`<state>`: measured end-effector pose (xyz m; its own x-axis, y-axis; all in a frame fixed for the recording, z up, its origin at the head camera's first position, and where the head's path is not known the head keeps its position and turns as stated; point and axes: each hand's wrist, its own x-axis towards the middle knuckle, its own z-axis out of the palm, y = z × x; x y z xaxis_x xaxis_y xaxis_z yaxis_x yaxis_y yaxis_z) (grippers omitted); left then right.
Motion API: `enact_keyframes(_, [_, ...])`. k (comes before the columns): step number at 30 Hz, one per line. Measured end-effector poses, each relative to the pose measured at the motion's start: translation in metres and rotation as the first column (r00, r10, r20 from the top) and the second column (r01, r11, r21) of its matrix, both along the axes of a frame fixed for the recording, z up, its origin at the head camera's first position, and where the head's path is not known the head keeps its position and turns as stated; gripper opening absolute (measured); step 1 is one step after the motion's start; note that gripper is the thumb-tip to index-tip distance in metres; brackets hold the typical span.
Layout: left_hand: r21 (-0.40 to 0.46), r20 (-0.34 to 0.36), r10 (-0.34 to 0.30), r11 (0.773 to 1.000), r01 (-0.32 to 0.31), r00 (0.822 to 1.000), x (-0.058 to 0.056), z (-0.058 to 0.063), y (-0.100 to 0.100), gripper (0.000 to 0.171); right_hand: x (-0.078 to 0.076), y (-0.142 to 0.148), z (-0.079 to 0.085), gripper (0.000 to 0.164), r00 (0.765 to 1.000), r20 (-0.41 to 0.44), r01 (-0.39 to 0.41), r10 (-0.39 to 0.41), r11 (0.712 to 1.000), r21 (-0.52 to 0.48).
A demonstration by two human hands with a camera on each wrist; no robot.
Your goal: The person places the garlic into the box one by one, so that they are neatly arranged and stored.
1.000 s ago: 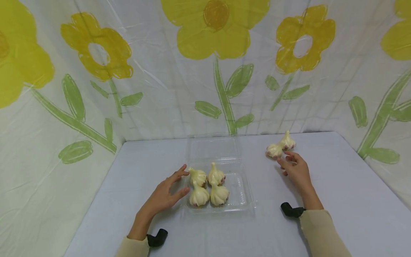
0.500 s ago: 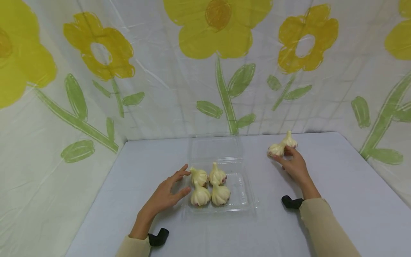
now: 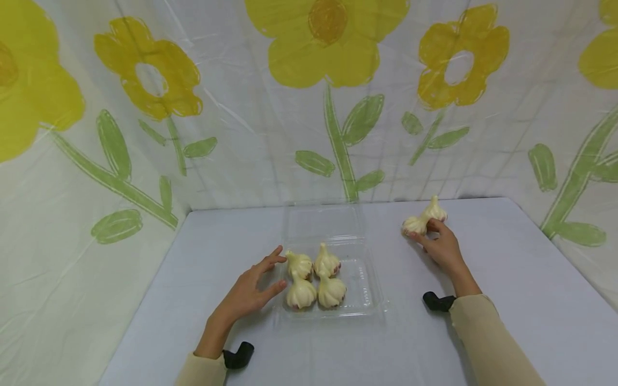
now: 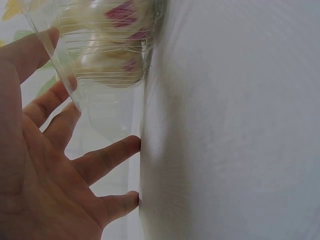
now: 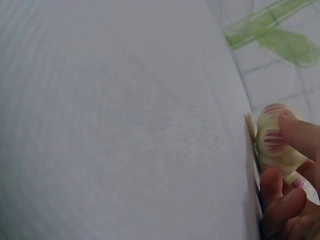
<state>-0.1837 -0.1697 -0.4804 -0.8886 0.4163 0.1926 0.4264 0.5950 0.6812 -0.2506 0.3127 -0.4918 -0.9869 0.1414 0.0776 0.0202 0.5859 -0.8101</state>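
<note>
My right hand (image 3: 446,254) pinches a pale garlic bulb (image 3: 412,225) at the back right of the table, between thumb and fingers. A second garlic bulb (image 3: 436,208) sits just behind it. In the right wrist view, purple streaks mark the held garlic bulb (image 5: 275,137). Fingers spread, my left hand (image 3: 248,292) stays at the left side of a clear plastic clamshell box (image 3: 357,287). Its fingertips touch the box's rim in the left wrist view, and lower fingers meet the tabletop. Several garlic bulbs (image 3: 301,295) fill the left and middle of the box, whose right part holds none.
The box's clear lid (image 3: 322,222) lies folded back behind it. A white cloth covers the table (image 3: 217,236). Behind the table hangs a pale curtain (image 3: 251,161) printed with yellow flowers. Each wrist carries a black mount (image 3: 238,355).
My right hand has moved slightly forward and left onto the nearer loose garlic bulb and now grips it. The left hand and the box have stayed in place.
</note>
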Motion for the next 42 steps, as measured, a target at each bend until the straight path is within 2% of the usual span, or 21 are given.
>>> enact_keyframes(12, [0.002, 0.015, 0.0, 1.0, 0.0, 1.0, 0.0, 0.001, 0.0, 0.049, 0.003, 0.0, -0.001, 0.059, 1.0, -0.016, 0.016, -0.016, 0.999, -0.029])
enact_keyframes(20, [0.002, 0.015, 0.001, 1.0, -0.001, 1.0, 0.0, 0.001, 0.0, 0.049, 0.006, -0.002, 0.0, 0.06, 0.999, 0.029, 0.036, -0.033, 0.993, -0.111])
enact_keyframes(28, [-0.004, 0.012, 0.002, 1.0, -0.002, 1.0, 0.0, 0.001, 0.001, 0.049, 0.009, -0.003, 0.001, 0.068, 0.999, 0.046, 0.029, -0.02, 0.983, -0.18])
enact_keyframes(42, [0.007, 0.006, -0.003, 1.0, 0.003, 1.0, 0.0, 0.001, 0.001, 0.049, 0.019, -0.001, -0.002, 0.063, 0.997, 0.067, 0.043, -0.026, 0.959, -0.279])
